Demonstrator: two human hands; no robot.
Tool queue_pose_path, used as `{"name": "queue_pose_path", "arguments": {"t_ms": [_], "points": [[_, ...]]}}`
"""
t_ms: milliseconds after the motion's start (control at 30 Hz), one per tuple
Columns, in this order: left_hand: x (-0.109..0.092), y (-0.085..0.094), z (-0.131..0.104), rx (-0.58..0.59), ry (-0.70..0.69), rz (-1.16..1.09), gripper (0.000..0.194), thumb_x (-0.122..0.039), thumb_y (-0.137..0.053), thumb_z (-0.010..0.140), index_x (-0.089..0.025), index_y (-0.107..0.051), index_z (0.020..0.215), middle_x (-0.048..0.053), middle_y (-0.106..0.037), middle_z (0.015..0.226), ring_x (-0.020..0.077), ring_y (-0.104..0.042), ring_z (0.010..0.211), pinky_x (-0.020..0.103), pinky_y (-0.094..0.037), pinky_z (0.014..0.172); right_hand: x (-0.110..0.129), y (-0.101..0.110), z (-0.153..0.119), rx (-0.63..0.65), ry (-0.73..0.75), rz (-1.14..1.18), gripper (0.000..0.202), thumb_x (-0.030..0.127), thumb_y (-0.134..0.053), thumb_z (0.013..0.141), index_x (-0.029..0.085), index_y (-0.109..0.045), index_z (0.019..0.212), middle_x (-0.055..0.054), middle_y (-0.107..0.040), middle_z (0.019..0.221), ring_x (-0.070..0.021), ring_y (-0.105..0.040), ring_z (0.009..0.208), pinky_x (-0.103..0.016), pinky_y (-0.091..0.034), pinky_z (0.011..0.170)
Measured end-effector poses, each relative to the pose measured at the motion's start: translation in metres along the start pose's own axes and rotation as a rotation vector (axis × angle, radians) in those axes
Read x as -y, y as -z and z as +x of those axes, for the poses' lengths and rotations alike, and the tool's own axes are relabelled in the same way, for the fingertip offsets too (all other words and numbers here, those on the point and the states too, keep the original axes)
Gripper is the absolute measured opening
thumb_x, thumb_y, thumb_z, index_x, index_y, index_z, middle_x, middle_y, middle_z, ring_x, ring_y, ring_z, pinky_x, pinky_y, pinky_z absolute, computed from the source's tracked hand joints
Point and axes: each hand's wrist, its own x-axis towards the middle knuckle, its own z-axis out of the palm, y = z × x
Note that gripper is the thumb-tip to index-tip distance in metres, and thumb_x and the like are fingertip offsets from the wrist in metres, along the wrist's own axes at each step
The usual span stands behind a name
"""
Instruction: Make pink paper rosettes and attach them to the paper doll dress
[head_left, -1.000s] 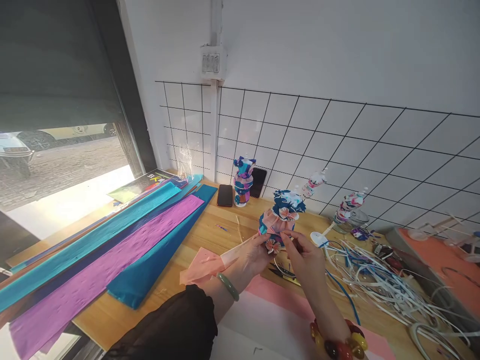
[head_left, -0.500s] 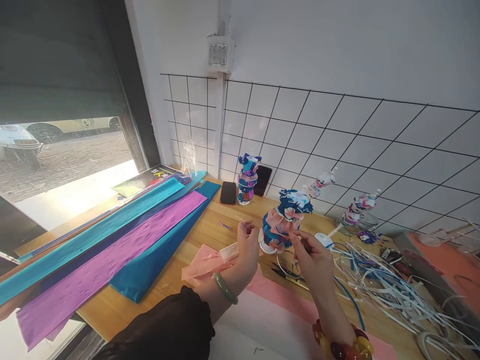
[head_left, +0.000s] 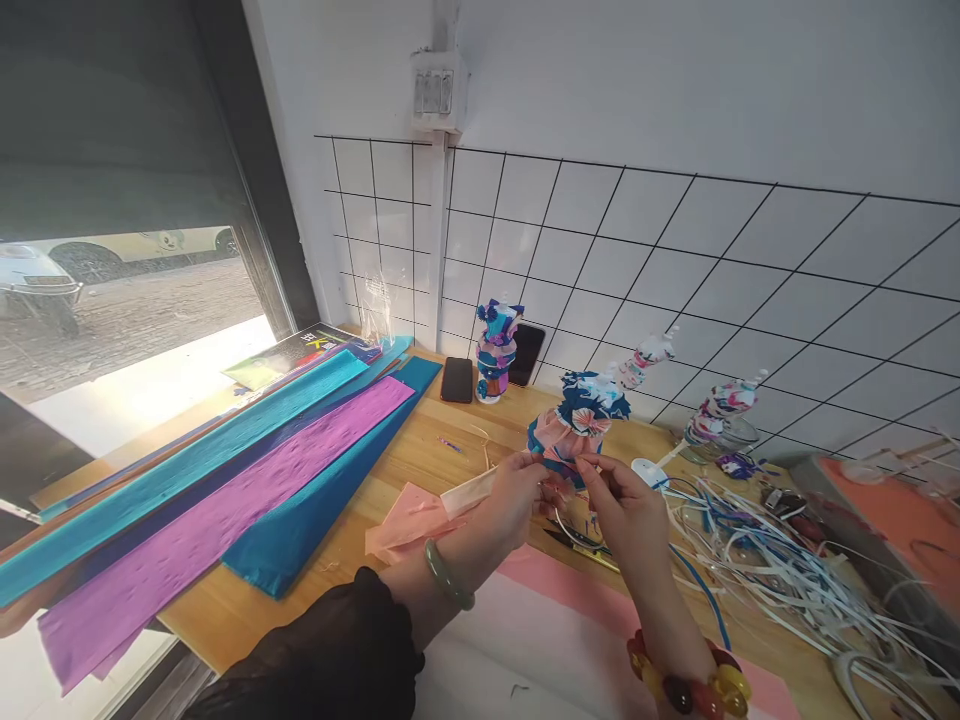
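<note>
In front of me stands a figure wrapped in crepe paper (head_left: 574,430), with a ruffled dark blue and white top, a peach band and a pleated peach rosette. My left hand (head_left: 517,500) is at its lower left front, fingers pinched together; what they hold is too small to make out. My right hand (head_left: 628,515) pinches a small pink paper piece against the figure's front, its fingertips close to those of the left. The hands partly hide the figure's lower part and base. Peach crepe paper (head_left: 412,520) lies beside my left wrist.
Long purple (head_left: 300,480) and teal (head_left: 262,430) crepe sheets lie at the left. Another decorated figure (head_left: 497,350) and a phone (head_left: 457,380) stand or lie behind. Tangled white and blue strips (head_left: 780,560) spread at the right, by a grey box (head_left: 877,510). Scissors (head_left: 570,540) lie near my right hand.
My left hand has moved right, from beside the figure to its front, close to my right fingertips. It has let go of no thing I can see. My right hand has hardly moved.
</note>
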Motion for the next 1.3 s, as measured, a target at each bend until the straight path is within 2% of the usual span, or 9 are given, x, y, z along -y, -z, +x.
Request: {"name": "queue_pose_path", "arguments": {"t_ms": [233,467,733,833,933,1100,1200,1300], "points": [[0.001,0.003,0.001,0.073,0.021,-0.012,0.008,-0.022,-0.056,0.063,-0.014,-0.055,0.062,-0.002,-0.052,0.053,0.0055,-0.042,0.036,0.021,-0.024,0.039,-0.008,-0.004,-0.001,0.016,0.073,-0.1,0.039,0.049,-0.048,0.081,0.015,-0.067,0.09,0.001,-0.057,0.05,-0.0125,-0.049,0.042,-0.023,-0.038,0.043],[0.0,0.003,0.001,0.132,0.011,-0.059,0.007,-0.02,-0.058,0.064,-0.014,-0.054,0.063,-0.003,-0.048,0.053,0.0037,-0.038,0.041,0.019,-0.023,0.041,-0.019,-0.008,-0.001,0.025,0.159,-0.197,0.038,0.048,-0.046,0.083,0.017,-0.067,0.091,-0.004,-0.067,0.063,-0.015,-0.058,0.05,-0.025,-0.043,0.05],[-0.002,0.002,0.0,0.16,0.086,-0.107,0.018,-0.027,-0.065,0.065,-0.015,-0.052,0.068,-0.005,-0.047,0.053,0.0018,-0.034,0.036,0.017,-0.018,0.037,-0.018,-0.009,-0.002,-0.034,0.214,-0.18,0.035,0.045,-0.049,0.082,0.017,-0.07,0.086,-0.004,-0.069,0.066,-0.0142,-0.057,0.049,-0.025,-0.042,0.049],[-0.005,0.0,-0.002,0.141,0.093,-0.161,0.02,-0.028,-0.066,0.065,-0.014,-0.051,0.067,-0.004,-0.048,0.052,0.0023,-0.036,0.036,0.016,-0.019,0.036,-0.012,-0.007,-0.003,-0.046,0.15,-0.122,0.035,0.045,-0.052,0.08,0.016,-0.071,0.087,-0.003,-0.066,0.06,-0.014,-0.054,0.047,-0.025,-0.041,0.048],[-0.006,-0.001,-0.003,0.119,0.106,-0.172,0.021,-0.03,-0.067,0.067,-0.013,-0.054,0.07,-0.003,-0.049,0.052,0.0024,-0.036,0.037,0.016,-0.02,0.035,-0.004,-0.005,-0.002,-0.052,-0.02,0.03,0.035,0.047,-0.058,0.075,0.016,-0.071,0.086,0.001,-0.058,0.05,-0.0125,-0.047,0.042,-0.025,-0.036,0.044],[-0.003,0.002,0.001,0.12,0.099,-0.184,0.024,-0.033,-0.069,0.067,-0.013,-0.056,0.072,-0.003,-0.05,0.052,0.0019,-0.037,0.038,0.015,-0.02,0.035,-0.003,-0.003,0.003,0.021,-0.369,0.576,0.028,0.042,-0.069,0.068,0.016,-0.066,0.075,0.009,-0.038,0.039,-0.0057,-0.029,0.034,-0.02,-0.02,0.035],[-0.002,0.003,0.003,0.092,0.111,-0.175,0.025,-0.034,-0.07,0.067,-0.014,-0.056,0.07,-0.003,-0.05,0.051,0.0016,-0.036,0.037,0.015,-0.018,0.034,-0.006,-0.003,0.005,0.107,-0.419,0.787,0.026,0.04,-0.071,0.067,0.017,-0.06,0.064,0.01,-0.035,0.039,-0.0035,-0.025,0.034,-0.02,-0.018,0.035],[-0.004,0.003,0.003,0.119,0.124,-0.183,0.023,-0.031,-0.071,0.066,-0.014,-0.057,0.071,-0.003,-0.05,0.052,0.001,-0.036,0.037,0.015,-0.019,0.034,-0.007,-0.002,0.007,0.163,-0.427,0.827,0.028,0.041,-0.07,0.068,0.017,-0.057,0.061,0.01,-0.033,0.039,-0.0027,-0.023,0.033,-0.02,-0.019,0.035]]}}
